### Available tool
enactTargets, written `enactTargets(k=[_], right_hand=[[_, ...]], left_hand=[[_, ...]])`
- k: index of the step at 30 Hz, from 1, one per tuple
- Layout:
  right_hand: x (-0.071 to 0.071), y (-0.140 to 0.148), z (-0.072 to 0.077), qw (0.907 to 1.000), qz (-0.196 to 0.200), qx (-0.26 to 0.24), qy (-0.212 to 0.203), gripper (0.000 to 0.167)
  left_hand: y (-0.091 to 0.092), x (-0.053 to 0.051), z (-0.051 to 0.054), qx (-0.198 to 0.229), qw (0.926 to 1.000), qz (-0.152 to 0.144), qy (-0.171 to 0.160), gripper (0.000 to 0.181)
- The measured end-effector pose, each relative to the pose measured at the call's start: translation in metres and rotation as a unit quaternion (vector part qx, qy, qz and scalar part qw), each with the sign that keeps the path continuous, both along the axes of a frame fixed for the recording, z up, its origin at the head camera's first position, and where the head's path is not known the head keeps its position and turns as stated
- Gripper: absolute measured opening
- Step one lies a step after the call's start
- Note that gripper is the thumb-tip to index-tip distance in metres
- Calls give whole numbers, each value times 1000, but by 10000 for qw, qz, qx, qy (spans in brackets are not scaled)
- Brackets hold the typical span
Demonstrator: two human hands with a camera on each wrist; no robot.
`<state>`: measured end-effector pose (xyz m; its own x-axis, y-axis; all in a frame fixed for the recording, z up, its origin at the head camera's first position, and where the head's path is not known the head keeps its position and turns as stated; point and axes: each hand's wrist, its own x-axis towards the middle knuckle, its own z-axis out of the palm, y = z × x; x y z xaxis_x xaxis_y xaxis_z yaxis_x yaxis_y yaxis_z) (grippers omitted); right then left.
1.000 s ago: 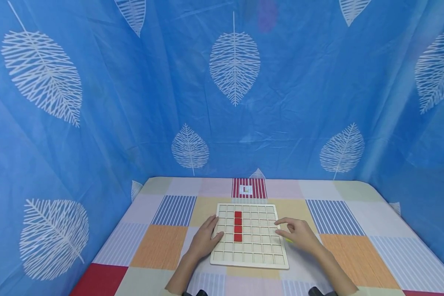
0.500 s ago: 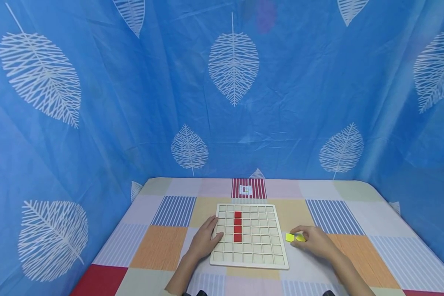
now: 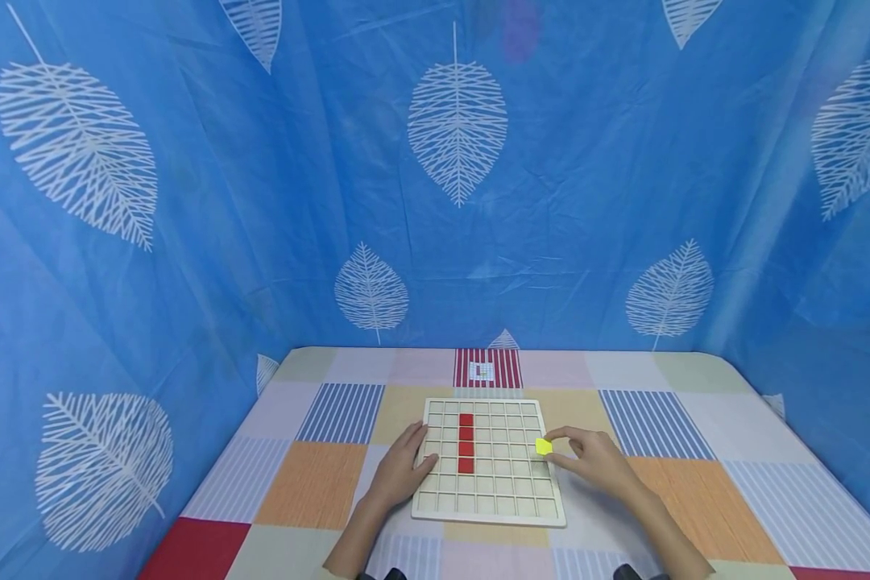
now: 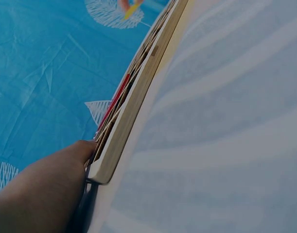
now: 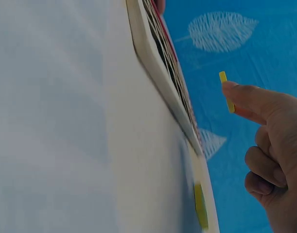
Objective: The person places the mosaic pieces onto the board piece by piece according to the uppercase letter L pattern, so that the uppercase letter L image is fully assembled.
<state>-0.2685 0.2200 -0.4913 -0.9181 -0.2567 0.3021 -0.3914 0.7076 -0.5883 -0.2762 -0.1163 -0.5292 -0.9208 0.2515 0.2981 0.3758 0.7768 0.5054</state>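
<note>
A pale wooden grid board (image 3: 496, 505) lies on the table, with several red square tiles (image 3: 466, 447) in one column of its cells. My left hand (image 3: 399, 469) rests at the board's left edge, fingers extended and thumb on the rim. Between thumb and index finger, my right hand (image 3: 596, 461) pinches a yellow square tile (image 3: 543, 446) above the board's right edge. In the right wrist view that tile is seen edge-on, and the other fingers are curled into the palm. A second yellow tile (image 5: 200, 206) lies on the table beside the board; in the head view my right hand hides it.
A small white card (image 3: 482, 371) with a printed grid and coloured cells lies behind the board, near the table's far edge. The checked tablecloth (image 3: 319, 483) covers the table. A blue leaf-patterned curtain (image 3: 565, 201) hangs around the back and sides.
My right hand went from the board's right edge to the yellow tiles on the table, took one, and brought it back left over the board's edge. My left hand stayed in place.
</note>
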Motion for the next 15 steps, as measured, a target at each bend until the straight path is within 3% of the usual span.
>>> enactTargets(k=[9,15], right_hand=[[-4,-52,2,9980,592,191,85,28],[-8,-73,-5,9958,665,619,-66,28]], left_hand=[[-1,0,0,-23,10000,-30,13,56],[-2,-1,-1,-3,10000,-65,27,56]])
